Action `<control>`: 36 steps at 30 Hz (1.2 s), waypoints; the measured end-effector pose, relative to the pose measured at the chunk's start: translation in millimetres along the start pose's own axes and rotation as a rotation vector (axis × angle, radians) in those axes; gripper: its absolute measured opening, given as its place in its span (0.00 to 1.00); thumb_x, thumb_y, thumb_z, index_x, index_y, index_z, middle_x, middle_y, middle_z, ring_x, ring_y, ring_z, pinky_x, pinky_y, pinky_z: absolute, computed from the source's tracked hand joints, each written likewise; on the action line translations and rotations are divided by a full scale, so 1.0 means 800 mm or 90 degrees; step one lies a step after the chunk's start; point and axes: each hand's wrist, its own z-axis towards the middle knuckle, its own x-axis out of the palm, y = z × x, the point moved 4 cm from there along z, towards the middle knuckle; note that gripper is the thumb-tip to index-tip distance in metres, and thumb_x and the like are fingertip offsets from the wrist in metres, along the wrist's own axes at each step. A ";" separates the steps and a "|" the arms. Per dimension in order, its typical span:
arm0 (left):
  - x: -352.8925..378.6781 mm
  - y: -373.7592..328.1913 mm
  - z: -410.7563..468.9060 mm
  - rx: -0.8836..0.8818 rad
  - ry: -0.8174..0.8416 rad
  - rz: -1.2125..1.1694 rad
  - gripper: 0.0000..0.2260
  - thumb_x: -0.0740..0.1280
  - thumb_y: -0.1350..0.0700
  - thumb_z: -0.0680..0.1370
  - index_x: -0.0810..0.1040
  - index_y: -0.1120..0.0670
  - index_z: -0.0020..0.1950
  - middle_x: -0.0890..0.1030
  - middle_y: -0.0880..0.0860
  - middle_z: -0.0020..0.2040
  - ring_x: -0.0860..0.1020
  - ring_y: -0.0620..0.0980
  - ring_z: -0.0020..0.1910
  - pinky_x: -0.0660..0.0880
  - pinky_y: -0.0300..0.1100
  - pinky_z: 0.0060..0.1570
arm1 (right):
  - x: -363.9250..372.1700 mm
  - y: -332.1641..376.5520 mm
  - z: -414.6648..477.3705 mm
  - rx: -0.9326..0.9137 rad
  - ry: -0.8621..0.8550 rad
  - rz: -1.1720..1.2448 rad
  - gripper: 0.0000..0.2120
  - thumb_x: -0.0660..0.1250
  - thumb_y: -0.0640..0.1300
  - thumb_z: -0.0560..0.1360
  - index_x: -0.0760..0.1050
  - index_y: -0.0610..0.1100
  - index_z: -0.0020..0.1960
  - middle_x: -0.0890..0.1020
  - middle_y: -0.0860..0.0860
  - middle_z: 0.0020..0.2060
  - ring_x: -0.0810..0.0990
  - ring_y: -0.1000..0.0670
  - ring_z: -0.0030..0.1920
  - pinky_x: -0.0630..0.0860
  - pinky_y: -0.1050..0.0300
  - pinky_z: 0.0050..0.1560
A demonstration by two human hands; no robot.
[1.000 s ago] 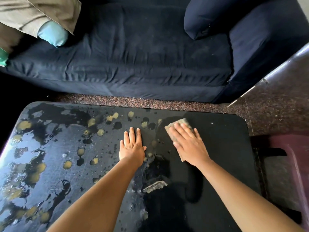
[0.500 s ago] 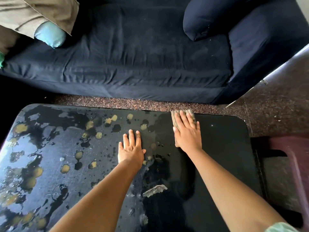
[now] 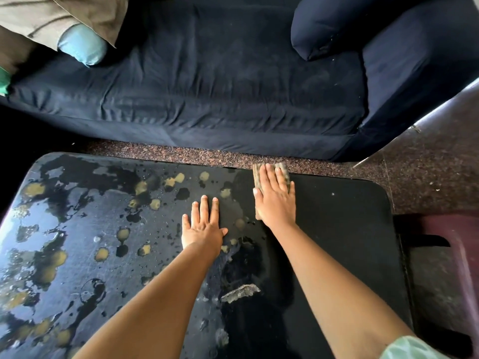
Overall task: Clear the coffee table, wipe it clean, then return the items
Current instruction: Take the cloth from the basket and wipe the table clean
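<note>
The black coffee table point(image 3: 342, 229) fills the lower part of the head view; its left half is wet and blotched with yellowish spots, its right half looks dark and even. My right hand point(image 3: 275, 198) lies flat with straight fingers on a folded grey-brown cloth point(image 3: 257, 174), pressing it against the table's far edge. My left hand point(image 3: 203, 226) rests flat on the tabletop, fingers straight, to the left of the cloth and a little nearer to me. A chipped pale patch point(image 3: 241, 292) shows in the surface between my forearms.
A dark blue sofa point(image 3: 207, 86) stands just beyond the table, with a dark cushion point(image 3: 326, 24) at right and a light blue cushion point(image 3: 83, 46) under beige fabric at left. Speckled floor point(image 3: 427, 182) lies between them. A maroon stool point(image 3: 461, 255) sits at the table's right.
My right hand has pushed the cloth away from me, from mid-table up to the far edge. My left hand has stayed flat in the same place.
</note>
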 end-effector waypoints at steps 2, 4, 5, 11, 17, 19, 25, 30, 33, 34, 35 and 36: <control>0.001 0.001 0.001 -0.003 -0.009 -0.009 0.32 0.50 0.46 0.83 0.29 0.51 0.75 0.31 0.53 0.76 0.35 0.54 0.76 0.41 0.54 0.75 | 0.002 0.034 0.010 -0.024 0.010 0.006 0.29 0.50 0.54 0.81 0.44 0.50 0.78 0.47 0.55 0.78 0.43 0.52 0.77 0.46 0.43 0.74; 0.002 0.001 -0.001 0.000 -0.010 -0.018 0.32 0.50 0.45 0.83 0.29 0.51 0.75 0.31 0.52 0.76 0.34 0.53 0.76 0.41 0.54 0.75 | 0.007 0.052 -0.009 -0.176 0.024 -0.011 0.28 0.49 0.54 0.81 0.46 0.51 0.78 0.49 0.55 0.77 0.45 0.52 0.77 0.49 0.42 0.75; 0.002 0.002 -0.001 0.001 -0.012 -0.023 0.32 0.50 0.45 0.83 0.29 0.51 0.75 0.30 0.53 0.76 0.34 0.53 0.76 0.40 0.54 0.75 | 0.009 0.051 -0.025 -0.259 0.019 -0.023 0.27 0.49 0.54 0.81 0.50 0.51 0.78 0.53 0.55 0.77 0.49 0.52 0.77 0.53 0.42 0.74; 0.003 0.008 0.003 -0.037 0.012 -0.047 0.35 0.50 0.43 0.82 0.26 0.54 0.73 0.27 0.55 0.74 0.31 0.55 0.75 0.36 0.53 0.73 | 0.004 0.013 -0.013 -0.144 -0.011 0.001 0.27 0.52 0.53 0.79 0.54 0.52 0.77 0.56 0.56 0.77 0.52 0.52 0.77 0.57 0.39 0.73; 0.004 0.012 0.009 -0.030 0.029 -0.082 0.37 0.53 0.42 0.82 0.27 0.53 0.74 0.27 0.55 0.74 0.31 0.55 0.75 0.36 0.51 0.73 | 0.011 0.072 -0.006 -0.221 0.012 -0.007 0.27 0.52 0.53 0.80 0.52 0.53 0.77 0.55 0.56 0.77 0.51 0.52 0.77 0.54 0.40 0.74; 0.003 0.014 0.009 -0.017 0.020 -0.080 0.38 0.54 0.41 0.81 0.28 0.53 0.74 0.28 0.54 0.75 0.32 0.54 0.75 0.37 0.51 0.74 | 0.017 0.052 -0.031 -0.358 0.032 -0.050 0.27 0.49 0.54 0.79 0.53 0.54 0.77 0.58 0.57 0.76 0.54 0.53 0.76 0.55 0.42 0.72; -0.011 0.042 0.005 0.070 0.018 -0.025 0.40 0.59 0.42 0.80 0.31 0.50 0.76 0.31 0.51 0.76 0.36 0.51 0.76 0.39 0.52 0.74 | 0.006 0.029 -0.004 -0.133 -0.016 -0.009 0.27 0.50 0.54 0.79 0.53 0.54 0.77 0.55 0.57 0.77 0.51 0.52 0.77 0.56 0.39 0.72; -0.010 0.048 0.006 0.093 0.006 -0.023 0.41 0.61 0.44 0.80 0.31 0.50 0.76 0.32 0.50 0.77 0.36 0.50 0.77 0.40 0.51 0.74 | 0.019 0.081 -0.011 -0.142 -0.020 -0.002 0.27 0.53 0.53 0.80 0.52 0.53 0.77 0.55 0.56 0.77 0.51 0.51 0.77 0.55 0.39 0.73; -0.009 0.051 0.006 0.112 -0.007 -0.038 0.41 0.61 0.44 0.79 0.33 0.50 0.77 0.33 0.50 0.77 0.37 0.50 0.77 0.40 0.51 0.74 | 0.027 0.057 -0.067 -0.341 0.023 -0.064 0.27 0.50 0.54 0.78 0.54 0.54 0.77 0.57 0.58 0.76 0.55 0.53 0.76 0.58 0.42 0.71; -0.009 0.053 0.006 0.117 -0.011 -0.036 0.41 0.61 0.44 0.79 0.33 0.50 0.77 0.33 0.50 0.77 0.37 0.50 0.77 0.41 0.52 0.74 | 0.027 0.043 -0.075 -0.365 0.030 -0.078 0.26 0.50 0.54 0.78 0.54 0.55 0.76 0.57 0.58 0.76 0.55 0.54 0.76 0.58 0.43 0.71; -0.009 0.055 0.006 0.123 -0.015 -0.028 0.40 0.61 0.44 0.80 0.34 0.50 0.77 0.34 0.50 0.77 0.38 0.50 0.77 0.41 0.52 0.74 | 0.025 0.032 -0.075 -0.345 0.025 -0.082 0.26 0.50 0.54 0.78 0.54 0.56 0.76 0.57 0.59 0.76 0.56 0.54 0.76 0.59 0.42 0.71; -0.010 0.056 0.007 0.129 -0.017 -0.022 0.39 0.60 0.44 0.80 0.34 0.50 0.77 0.34 0.50 0.78 0.38 0.49 0.77 0.42 0.52 0.74 | 0.021 0.028 -0.068 -0.287 0.012 -0.071 0.26 0.50 0.54 0.78 0.55 0.56 0.76 0.58 0.59 0.75 0.56 0.54 0.75 0.61 0.40 0.71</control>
